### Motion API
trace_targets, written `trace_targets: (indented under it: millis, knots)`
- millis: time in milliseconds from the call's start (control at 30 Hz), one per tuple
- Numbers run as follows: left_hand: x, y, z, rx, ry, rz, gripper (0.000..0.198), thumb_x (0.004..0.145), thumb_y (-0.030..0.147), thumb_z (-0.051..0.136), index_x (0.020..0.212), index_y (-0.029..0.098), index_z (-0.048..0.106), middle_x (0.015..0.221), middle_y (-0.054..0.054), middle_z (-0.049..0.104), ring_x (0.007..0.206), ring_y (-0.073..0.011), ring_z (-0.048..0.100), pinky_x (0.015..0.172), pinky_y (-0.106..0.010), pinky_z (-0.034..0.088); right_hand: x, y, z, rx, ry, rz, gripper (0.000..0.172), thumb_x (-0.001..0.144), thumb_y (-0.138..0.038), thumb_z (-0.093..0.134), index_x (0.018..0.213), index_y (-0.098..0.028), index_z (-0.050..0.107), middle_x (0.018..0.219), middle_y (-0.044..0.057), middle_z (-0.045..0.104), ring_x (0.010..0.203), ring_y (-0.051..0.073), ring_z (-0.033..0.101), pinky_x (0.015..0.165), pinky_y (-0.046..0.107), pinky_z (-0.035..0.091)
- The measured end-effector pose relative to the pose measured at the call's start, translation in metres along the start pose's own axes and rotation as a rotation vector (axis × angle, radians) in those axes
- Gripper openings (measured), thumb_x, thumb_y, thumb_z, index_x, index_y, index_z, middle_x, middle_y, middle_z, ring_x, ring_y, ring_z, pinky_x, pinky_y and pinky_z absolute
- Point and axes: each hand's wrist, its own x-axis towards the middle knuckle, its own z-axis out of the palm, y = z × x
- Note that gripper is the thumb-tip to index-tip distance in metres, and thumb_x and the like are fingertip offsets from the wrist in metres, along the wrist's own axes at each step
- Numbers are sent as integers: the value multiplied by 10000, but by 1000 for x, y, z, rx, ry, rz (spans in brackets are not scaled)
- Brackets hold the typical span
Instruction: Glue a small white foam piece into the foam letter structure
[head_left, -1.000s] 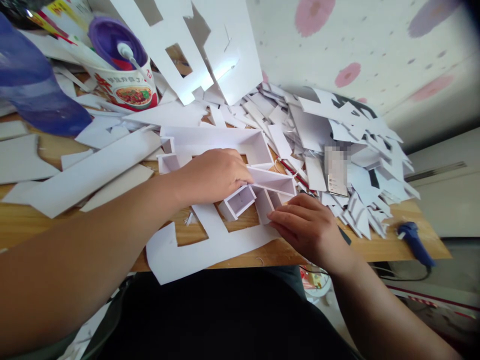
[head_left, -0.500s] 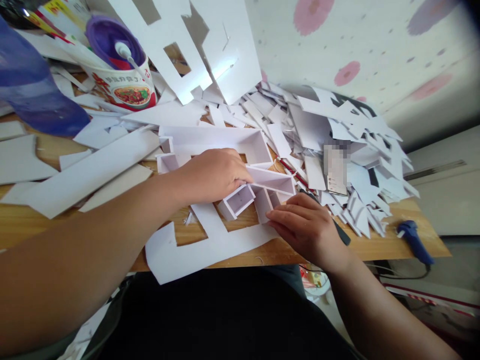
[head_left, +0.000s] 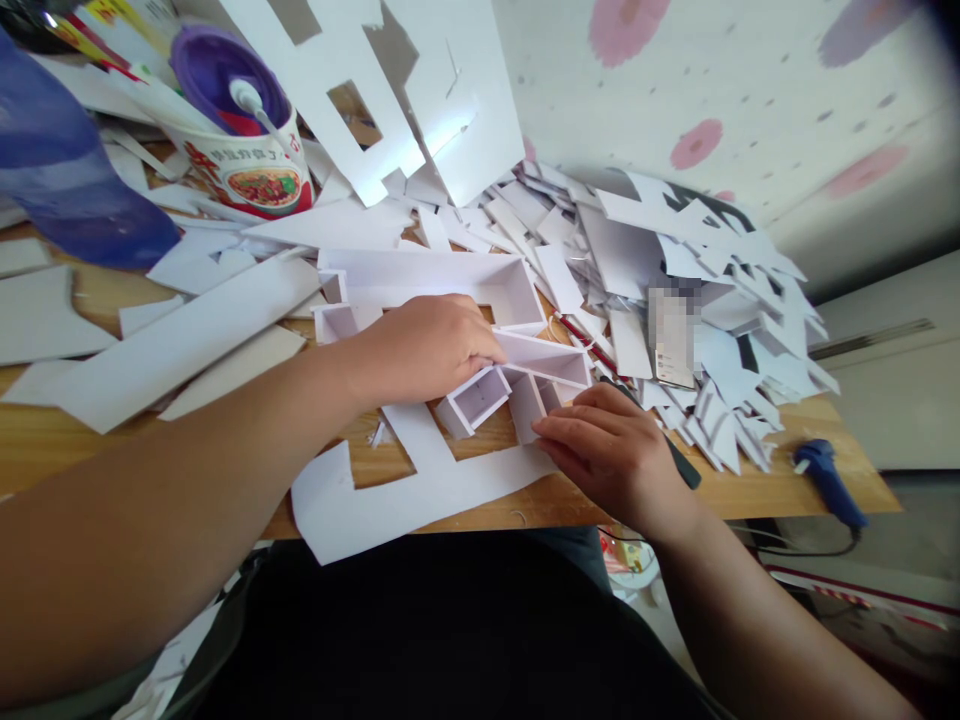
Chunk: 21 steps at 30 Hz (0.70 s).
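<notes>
A white foam-board model point(head_left: 420, 270) with upright walls and cut-out openings lies on the wooden table. My left hand point(head_left: 442, 345) reaches over it, fingers curled down onto the wall by a small box-shaped compartment point(head_left: 480, 398); its fingertips are partly hidden. At the model's right side my right hand point(head_left: 615, 445) pinches the edge of a small upright foam-board panel point(head_left: 527, 408). A flat cut-out strip of the base point(head_left: 420, 510) extends toward the table's front edge. A dark-handled tool point(head_left: 681, 462) lies partly beneath my right hand.
White foam-board offcuts point(head_left: 555, 280) are heaped behind and to the right, with a phone point(head_left: 675, 340) among them. A blue glue gun point(head_left: 829, 485) lies at the right table edge. A noodle tub point(head_left: 262, 165) and a blue plastic bag point(head_left: 75, 170) are at left.
Both hands keep the same hold on the model. The whole view has shifted very slightly; nothing else visibly moved.
</notes>
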Motion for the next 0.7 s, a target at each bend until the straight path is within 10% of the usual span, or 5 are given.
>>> trace_targets:
  millis: [700]
  knots:
    - [0, -2, 1, -9, 5, 40, 323, 890, 173, 463, 980, 296, 748, 979, 38, 751, 1032, -183, 616, 923, -315, 466, 2, -4, 1, -14, 7, -7, 94, 866, -105, 605, 850, -150, 686, 813, 77, 723, 750, 186, 546, 660, 325, 481]
